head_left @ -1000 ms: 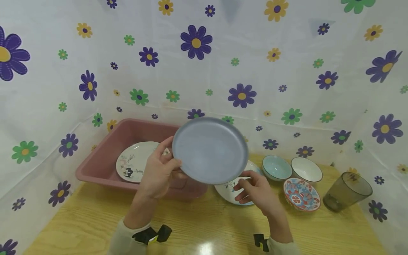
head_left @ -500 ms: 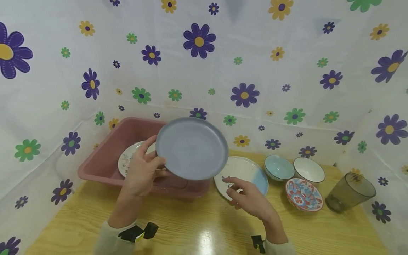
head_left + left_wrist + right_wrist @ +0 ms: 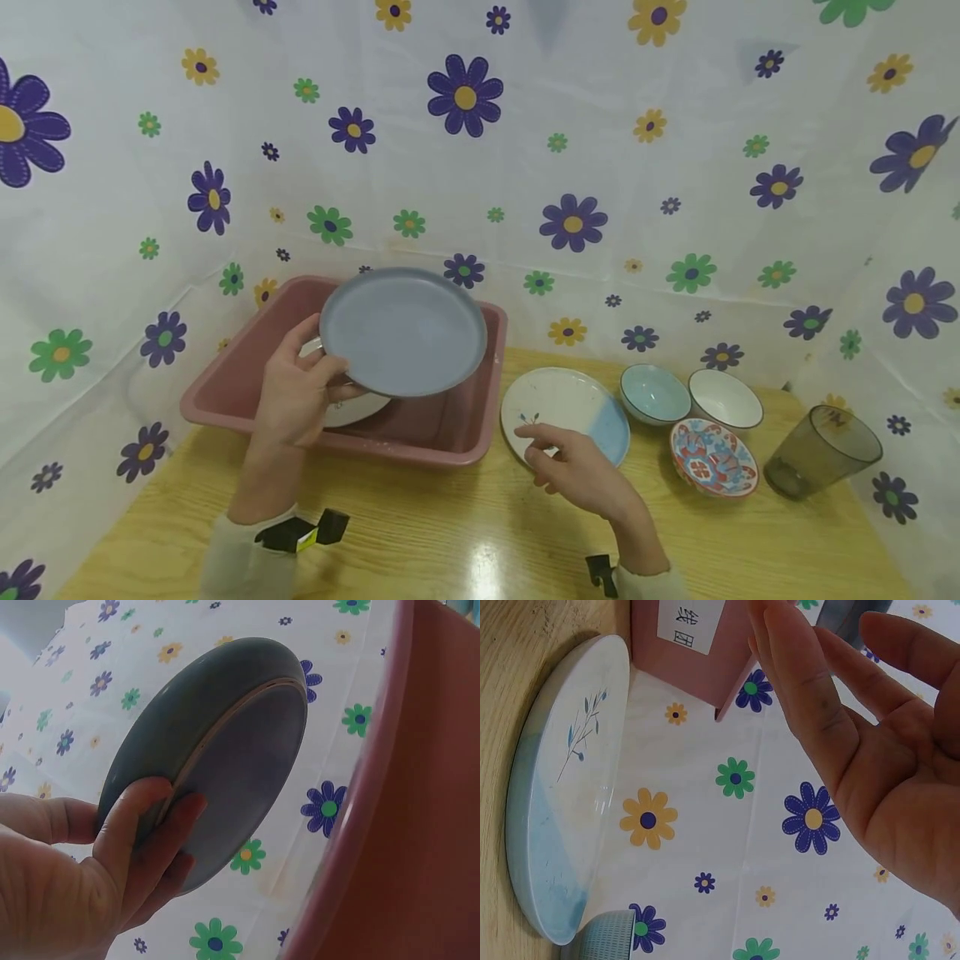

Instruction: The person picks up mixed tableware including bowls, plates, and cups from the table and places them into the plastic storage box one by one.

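My left hand [image 3: 296,387] grips a round grey-blue plate [image 3: 405,332] by its left edge, thumb on the upper face and fingers underneath. The plate is tilted over the pink plastic basin [image 3: 492,392]. Its underside with a pale foot ring shows in the left wrist view, fingers spread below. Partly hidden beneath it, a white patterned plate [image 3: 358,411] lies in the basin. My right hand [image 3: 581,471] holds nothing; its fingers are loosely bent over the near edge of a white and light-blue plate [image 3: 558,396] on the table.
Right of that plate stand a light-blue bowl [image 3: 655,394], a white bowl [image 3: 724,398], a red-and-blue patterned bowl [image 3: 714,458] and a tilted-looking smoky glass [image 3: 823,452]. Flowered sheeting [image 3: 525,167] walls in the wooden table [image 3: 420,533] at the back and sides.
The left hand has carried the grey-blue plate leftward over the basin. The right hand has come away from that plate's edge and drawn slightly left and down, fingers loose.
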A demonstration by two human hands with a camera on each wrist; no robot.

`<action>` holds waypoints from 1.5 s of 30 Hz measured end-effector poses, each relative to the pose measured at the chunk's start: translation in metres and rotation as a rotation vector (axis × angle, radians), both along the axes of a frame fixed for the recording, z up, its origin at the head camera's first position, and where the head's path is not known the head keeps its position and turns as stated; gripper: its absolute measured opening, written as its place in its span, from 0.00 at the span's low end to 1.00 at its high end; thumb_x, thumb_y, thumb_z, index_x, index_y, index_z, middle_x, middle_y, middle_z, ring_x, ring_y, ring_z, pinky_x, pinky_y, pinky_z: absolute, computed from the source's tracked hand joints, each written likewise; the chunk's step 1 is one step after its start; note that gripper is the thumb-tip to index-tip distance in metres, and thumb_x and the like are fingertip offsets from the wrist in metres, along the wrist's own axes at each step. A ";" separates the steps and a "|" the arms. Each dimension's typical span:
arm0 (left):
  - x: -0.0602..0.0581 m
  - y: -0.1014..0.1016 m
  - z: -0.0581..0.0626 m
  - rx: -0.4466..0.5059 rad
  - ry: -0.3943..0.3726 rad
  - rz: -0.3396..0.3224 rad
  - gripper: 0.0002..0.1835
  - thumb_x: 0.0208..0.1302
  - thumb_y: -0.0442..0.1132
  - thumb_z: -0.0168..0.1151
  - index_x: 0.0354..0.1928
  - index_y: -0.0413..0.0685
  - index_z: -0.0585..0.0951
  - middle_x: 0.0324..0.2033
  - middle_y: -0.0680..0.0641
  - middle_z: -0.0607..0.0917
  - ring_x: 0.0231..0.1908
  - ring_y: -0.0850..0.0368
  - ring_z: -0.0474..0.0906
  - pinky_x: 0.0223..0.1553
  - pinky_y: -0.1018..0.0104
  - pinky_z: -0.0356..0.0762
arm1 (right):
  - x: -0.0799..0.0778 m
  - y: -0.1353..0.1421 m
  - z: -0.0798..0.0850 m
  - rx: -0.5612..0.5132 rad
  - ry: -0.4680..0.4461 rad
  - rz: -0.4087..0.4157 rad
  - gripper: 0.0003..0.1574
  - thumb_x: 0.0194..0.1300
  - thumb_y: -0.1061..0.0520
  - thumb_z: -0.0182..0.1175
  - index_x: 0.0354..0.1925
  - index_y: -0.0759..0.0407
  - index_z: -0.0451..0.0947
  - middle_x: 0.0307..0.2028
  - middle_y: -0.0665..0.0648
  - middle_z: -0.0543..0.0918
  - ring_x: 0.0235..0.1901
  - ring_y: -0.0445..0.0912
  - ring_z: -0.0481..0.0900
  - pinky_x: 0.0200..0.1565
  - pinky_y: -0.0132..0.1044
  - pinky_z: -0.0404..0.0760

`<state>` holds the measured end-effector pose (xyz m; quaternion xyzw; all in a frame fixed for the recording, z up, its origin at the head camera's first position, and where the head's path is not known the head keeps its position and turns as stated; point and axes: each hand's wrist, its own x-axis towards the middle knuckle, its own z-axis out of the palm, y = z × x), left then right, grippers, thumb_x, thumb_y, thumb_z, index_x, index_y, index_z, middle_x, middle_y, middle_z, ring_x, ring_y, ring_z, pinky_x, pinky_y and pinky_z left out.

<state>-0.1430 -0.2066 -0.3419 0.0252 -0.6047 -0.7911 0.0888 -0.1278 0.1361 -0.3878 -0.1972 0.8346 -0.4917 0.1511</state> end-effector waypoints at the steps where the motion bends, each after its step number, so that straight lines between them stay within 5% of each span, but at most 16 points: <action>1: -0.001 -0.002 -0.001 -0.004 -0.005 0.010 0.38 0.65 0.21 0.51 0.76 0.44 0.55 0.50 0.44 0.80 0.39 0.58 0.86 0.36 0.62 0.86 | 0.000 0.000 0.000 0.003 0.000 0.003 0.22 0.75 0.56 0.53 0.64 0.58 0.75 0.40 0.58 0.83 0.30 0.44 0.82 0.33 0.37 0.84; 6: -0.004 -0.009 -0.004 -0.018 -0.010 0.030 0.38 0.66 0.22 0.52 0.76 0.45 0.56 0.56 0.41 0.74 0.40 0.60 0.85 0.36 0.63 0.85 | 0.000 -0.001 -0.002 0.020 0.005 0.024 0.22 0.75 0.55 0.54 0.62 0.60 0.76 0.39 0.56 0.82 0.31 0.44 0.82 0.34 0.36 0.83; 12: -0.007 -0.014 -0.007 -0.019 -0.022 0.030 0.38 0.66 0.21 0.52 0.76 0.45 0.56 0.65 0.39 0.66 0.40 0.61 0.85 0.35 0.65 0.85 | 0.000 -0.002 -0.005 0.041 0.024 0.029 0.21 0.74 0.57 0.53 0.61 0.64 0.76 0.49 0.62 0.83 0.31 0.44 0.82 0.33 0.35 0.83; 18: -0.008 -0.020 -0.008 -0.054 -0.065 0.049 0.39 0.65 0.23 0.53 0.77 0.47 0.56 0.66 0.34 0.67 0.39 0.61 0.86 0.36 0.64 0.85 | 0.000 -0.004 -0.007 0.061 0.033 0.043 0.21 0.75 0.59 0.51 0.60 0.66 0.76 0.33 0.54 0.81 0.32 0.45 0.82 0.34 0.35 0.83; 21: -0.009 -0.024 -0.008 -0.087 -0.083 0.056 0.39 0.66 0.23 0.53 0.77 0.48 0.55 0.67 0.32 0.68 0.39 0.62 0.86 0.37 0.64 0.85 | 0.000 -0.004 -0.007 0.065 0.033 0.053 0.21 0.75 0.59 0.51 0.60 0.66 0.76 0.36 0.55 0.82 0.33 0.46 0.82 0.34 0.36 0.83; 33: -0.012 -0.036 -0.010 -0.073 -0.161 0.129 0.42 0.64 0.23 0.53 0.78 0.50 0.53 0.69 0.28 0.63 0.35 0.63 0.86 0.36 0.65 0.85 | 0.001 -0.007 -0.006 0.052 0.037 0.090 0.26 0.75 0.60 0.51 0.69 0.56 0.69 0.49 0.61 0.82 0.35 0.48 0.84 0.35 0.37 0.84; 36: -0.012 -0.038 -0.010 -0.083 -0.182 0.148 0.43 0.64 0.23 0.54 0.78 0.51 0.51 0.70 0.28 0.62 0.35 0.64 0.85 0.36 0.65 0.85 | 0.002 -0.009 -0.007 0.053 0.044 0.104 0.27 0.75 0.59 0.51 0.70 0.56 0.69 0.45 0.60 0.82 0.34 0.46 0.83 0.36 0.38 0.84; 45: -0.016 -0.044 -0.013 -0.089 -0.204 0.169 0.43 0.65 0.24 0.54 0.79 0.52 0.52 0.70 0.29 0.64 0.34 0.64 0.85 0.35 0.65 0.85 | 0.005 -0.031 -0.009 -0.064 0.038 -0.017 0.25 0.76 0.56 0.51 0.67 0.59 0.68 0.45 0.63 0.82 0.33 0.50 0.85 0.33 0.39 0.86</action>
